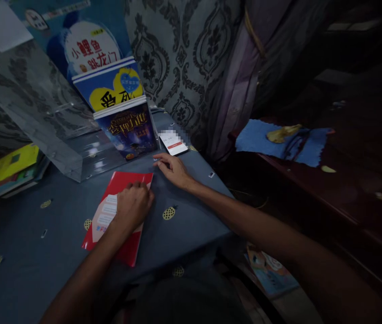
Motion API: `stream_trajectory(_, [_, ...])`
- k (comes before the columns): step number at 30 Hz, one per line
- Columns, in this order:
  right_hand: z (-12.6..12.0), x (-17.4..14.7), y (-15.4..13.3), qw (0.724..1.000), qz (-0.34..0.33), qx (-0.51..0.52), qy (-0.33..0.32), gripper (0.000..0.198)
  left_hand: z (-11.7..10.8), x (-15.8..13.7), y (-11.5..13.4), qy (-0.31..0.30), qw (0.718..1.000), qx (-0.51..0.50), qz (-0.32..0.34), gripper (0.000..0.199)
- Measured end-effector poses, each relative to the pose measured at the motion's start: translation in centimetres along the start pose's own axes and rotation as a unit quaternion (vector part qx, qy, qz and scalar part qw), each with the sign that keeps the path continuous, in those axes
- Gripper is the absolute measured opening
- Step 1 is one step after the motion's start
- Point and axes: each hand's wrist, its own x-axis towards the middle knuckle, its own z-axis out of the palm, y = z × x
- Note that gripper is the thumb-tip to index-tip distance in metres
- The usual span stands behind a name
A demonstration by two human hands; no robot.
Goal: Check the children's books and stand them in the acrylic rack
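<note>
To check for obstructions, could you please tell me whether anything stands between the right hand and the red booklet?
Nothing visible does: only tablecloth lies between the right hand and the red booklet, though the left hand covers part of it.

left hand (133, 202) back upward, fingers (137, 185) curled; right hand (175, 172) fingers loosely bent.

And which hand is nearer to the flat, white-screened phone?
Right. The right hand is close beside the phone; the left hand is farther, on the glossy red booklet.
</note>
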Motion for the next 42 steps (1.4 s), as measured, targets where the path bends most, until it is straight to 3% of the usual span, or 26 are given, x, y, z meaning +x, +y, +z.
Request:
stream_trajectory(8, [0.0,-0.4,-0.1,0.998,-0.059,-0.03,0.002,0.032,-0.6,0.0,-0.7,-0.005,1.0,0.013,0.005,0.041])
stream_trajectory(14, [0.1,-1.0,-0.6,0.989,-0.127,-0.061,-0.037,0.035,0.0,-0.1,-0.3,0.006,1.0,0.006,0.003,0.043])
stream_trajectory(20, [0.5,-1.5,-1.0,0.954,-0.124,-0.234,-0.141,0.029,0.8,-0.4,0.5,0.006,1.0,0.008,0.006,0.041])
stream_trajectory(23, [0.6,-1.7,-1.4,0.935,-0.12,-0.297,-0.151,0.027,1.2,-0.5,0.2,0.021,1.0,0.002,0.016,0.042])
stream_trajectory(29, [1.2,-2.8,-2.9,0.906,-0.13,-0.378,-0.142,0.017,2.4,0.2,-3.3,0.083,0.995,-0.04,0.048,0.031])
stream_trajectory(36, [1.9,-3.7,-3.4,0.898,-0.136,-0.395,-0.137,0.015,5.1,2.6,-9.2,0.121,0.987,-0.1,-0.028,0.046])
stream_trajectory(42, [2.4,-4.1,-3.1,0.905,-0.119,-0.381,-0.143,0.027,6.3,3.2,-9.9,0.165,0.982,-0.086,-0.023,0.047])
